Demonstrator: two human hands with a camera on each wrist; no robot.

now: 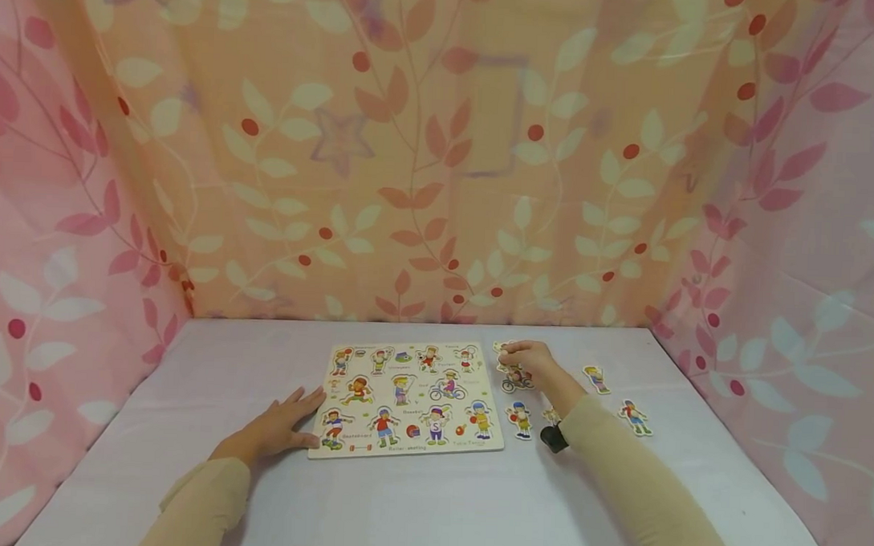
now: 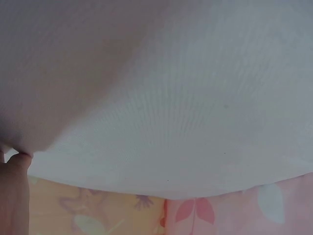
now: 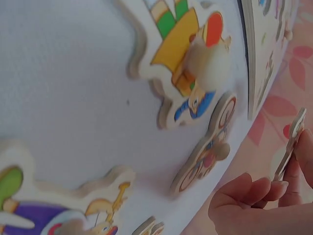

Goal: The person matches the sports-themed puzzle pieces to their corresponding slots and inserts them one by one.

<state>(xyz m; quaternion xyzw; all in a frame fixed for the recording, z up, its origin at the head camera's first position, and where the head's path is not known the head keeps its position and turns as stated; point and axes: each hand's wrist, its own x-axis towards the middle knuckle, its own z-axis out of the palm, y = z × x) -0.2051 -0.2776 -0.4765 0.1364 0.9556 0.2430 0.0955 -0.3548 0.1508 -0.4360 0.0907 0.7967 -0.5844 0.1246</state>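
A wooden puzzle board (image 1: 396, 420) printed with children playing sports lies flat on the table. My left hand (image 1: 276, 428) rests at its left edge, fingers spread; only part of this hand (image 2: 14, 196) shows in the left wrist view. Beyond the board's right side, my right hand (image 1: 538, 365) pinches a wooden puzzle piece (image 3: 292, 142) by its edge, held above the tabletop. That piece is seen edge-on in the right wrist view, so its picture is hidden. Just below the right hand lies a bicycle puzzle piece (image 1: 517, 382).
Right of the board lie a table-tennis player piece (image 1: 518, 420), a piece with a stick (image 1: 597, 380) and a roller-skater piece (image 1: 636, 417). Another piece (image 1: 551, 415) is partly covered by the right wrist. Patterned curtains (image 1: 411, 184) enclose the white table (image 1: 400, 505) at the back and sides.
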